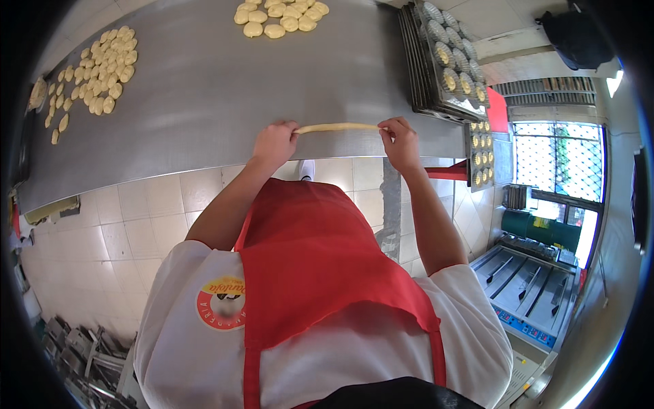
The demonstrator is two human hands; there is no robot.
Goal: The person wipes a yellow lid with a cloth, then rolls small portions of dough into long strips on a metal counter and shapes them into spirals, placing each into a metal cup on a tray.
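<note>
A thin strip of pale yellow dough stretches level between my two hands, close to the near edge of the steel table. Its left end is pinched in the fingers of my left hand. My right hand grips the other end between thumb and fingers. Beyond them, at the far middle of the table, lies a cluster of small dough pieces. A larger group of dough pieces spreads over the left part of the table.
At the table's right end stands a stack of trays topped with fluted metal molds, some holding dough. Another tray of filled molds sits just past the table edge. A machine with a metal top stands at the lower right.
</note>
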